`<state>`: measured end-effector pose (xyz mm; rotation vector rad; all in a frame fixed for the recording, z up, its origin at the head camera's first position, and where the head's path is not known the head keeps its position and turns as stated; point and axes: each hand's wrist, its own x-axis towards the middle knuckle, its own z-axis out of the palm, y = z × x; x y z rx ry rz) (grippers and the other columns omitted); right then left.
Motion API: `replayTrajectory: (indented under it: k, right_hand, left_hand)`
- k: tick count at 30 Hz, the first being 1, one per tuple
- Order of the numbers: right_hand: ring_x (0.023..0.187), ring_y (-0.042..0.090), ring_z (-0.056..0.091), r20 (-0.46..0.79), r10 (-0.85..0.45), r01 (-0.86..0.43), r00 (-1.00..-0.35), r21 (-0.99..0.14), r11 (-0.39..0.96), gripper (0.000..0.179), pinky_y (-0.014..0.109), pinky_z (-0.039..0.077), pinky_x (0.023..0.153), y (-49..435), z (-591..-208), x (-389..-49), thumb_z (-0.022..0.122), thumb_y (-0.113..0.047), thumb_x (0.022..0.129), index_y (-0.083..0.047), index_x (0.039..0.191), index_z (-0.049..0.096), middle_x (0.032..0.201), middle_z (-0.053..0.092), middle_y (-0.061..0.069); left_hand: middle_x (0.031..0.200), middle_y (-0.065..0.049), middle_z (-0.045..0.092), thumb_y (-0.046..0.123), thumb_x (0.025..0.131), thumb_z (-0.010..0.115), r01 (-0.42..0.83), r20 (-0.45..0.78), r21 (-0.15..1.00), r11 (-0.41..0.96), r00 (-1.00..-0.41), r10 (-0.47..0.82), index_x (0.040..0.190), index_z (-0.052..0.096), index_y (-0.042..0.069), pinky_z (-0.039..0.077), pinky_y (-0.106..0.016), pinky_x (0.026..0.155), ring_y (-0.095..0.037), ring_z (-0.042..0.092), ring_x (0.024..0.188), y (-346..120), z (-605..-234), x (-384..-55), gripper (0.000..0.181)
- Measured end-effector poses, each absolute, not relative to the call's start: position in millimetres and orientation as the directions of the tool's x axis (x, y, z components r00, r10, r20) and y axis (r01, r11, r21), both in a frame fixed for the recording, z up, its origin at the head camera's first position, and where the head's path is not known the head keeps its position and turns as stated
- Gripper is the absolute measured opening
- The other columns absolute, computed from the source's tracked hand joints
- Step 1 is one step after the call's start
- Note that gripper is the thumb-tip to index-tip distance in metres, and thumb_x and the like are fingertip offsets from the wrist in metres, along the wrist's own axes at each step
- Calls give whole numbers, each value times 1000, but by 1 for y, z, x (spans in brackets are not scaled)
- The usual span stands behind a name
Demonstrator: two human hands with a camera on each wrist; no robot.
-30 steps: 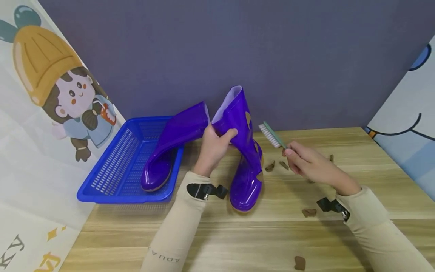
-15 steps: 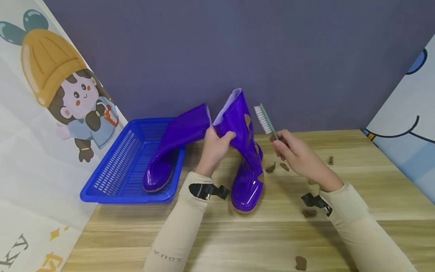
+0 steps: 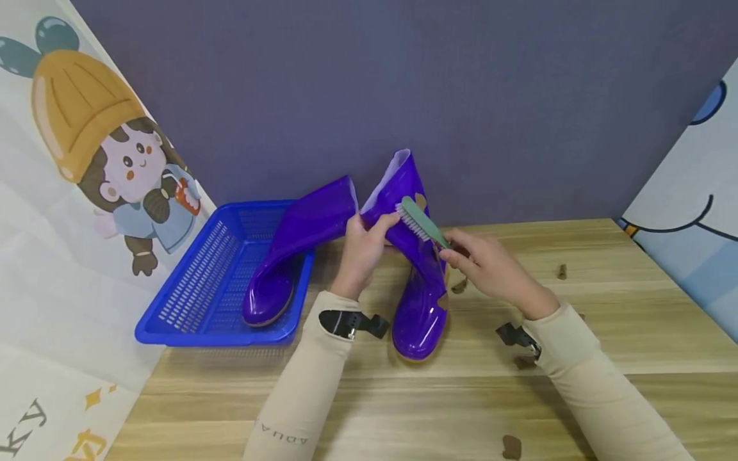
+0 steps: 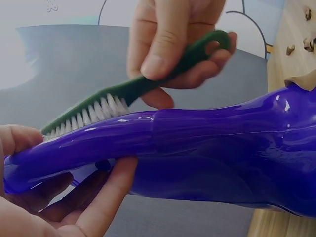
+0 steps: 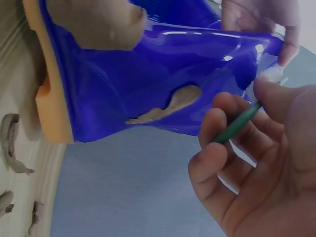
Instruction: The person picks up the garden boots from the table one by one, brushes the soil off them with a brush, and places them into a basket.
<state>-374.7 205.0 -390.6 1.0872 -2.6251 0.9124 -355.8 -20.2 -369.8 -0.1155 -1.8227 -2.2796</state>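
Note:
A shiny purple rain boot point(image 3: 416, 323) stands on the table, its shaft leaning and brown patches of mud point(image 5: 180, 101) stuck on its side. My left hand point(image 3: 363, 253) grips the top of the shaft, thumb on the outside. In my right hand point(image 3: 490, 266) is a green scrub brush point(image 3: 423, 222), pinched by its handle. Its white bristles point(image 4: 101, 109) lie against the upper shaft, close to my left fingers. A second purple boot point(image 3: 314, 211) leans in the blue basket point(image 3: 173, 336), beside my left hand.
Brown mud pieces point(image 3: 510, 446) lie scattered on the wooden table point(image 3: 369, 410), mostly right of the standing boot. A dark grey panel point(image 3: 519, 115) rises behind the table. Printed white sheets point(image 3: 34, 269) flank both sides.
My right hand has moved left with the brush, from beside the boot onto its upper shaft. My left hand keeps its grip, and both boots stay in place.

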Motion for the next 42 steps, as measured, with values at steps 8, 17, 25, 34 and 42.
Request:
replayTrajectory:
  k: [8, 17, 25, 34, 42]
  right_hand:
    - [57, 11, 46, 367, -535, -649, -761, -429, 629, 18, 29, 38, 55, 200, -402, -379, 54, -30, 107, -15, 101, 62, 70, 54, -2]
    - [55, 13, 38, 384, -473, -605, -793, -407, 684, 25, 29, 31, 52, 201, -405, -381, 56, -31, 106, -15, 86, 56, 66, 46, -1]
    - [55, 14, 36, 363, -443, -567, -820, -401, 720, 26, 30, 28, 53, 203, -403, -381, 56, -33, 106, -15, 87, 56, 65, 41, -1]
    - [52, 16, 40, 308, -410, -509, -858, -411, 757, 29, 31, 31, 51, 210, -400, -383, 52, -37, 107, -13, 92, 58, 62, 43, 0]
    - [52, 16, 47, 358, -402, -528, -843, -405, 747, 27, 32, 34, 53, 208, -392, -378, 50, -35, 108, -11, 103, 61, 63, 49, 0]
  left_hand:
    - [91, -12, 70, 6, 93, 63, 217, 199, 957, -195, -974, -109, 117, 63, -2, 63, -49, 67, -18, 72, 69, -22, -370, -356, 26]
    - [93, -14, 70, 3, 92, 63, 214, 197, 957, -196, -975, -103, 116, 63, -4, 63, -52, 71, -19, 72, 71, -24, -368, -356, 25]
    - [92, -9, 68, 2, 92, 62, 205, 188, 960, -191, -977, -106, 113, 63, -3, 61, -60, 76, -18, 72, 74, -24, -367, -356, 21]
    - [94, -11, 69, 2, 92, 62, 202, 184, 960, -194, -977, -104, 116, 62, -3, 63, -54, 73, -19, 72, 76, -23, -368, -357, 25]
    - [92, -7, 68, 2, 91, 63, 204, 187, 960, -192, -977, -103, 116, 62, -2, 64, -49, 70, -17, 71, 74, -25, -368, -357, 25]
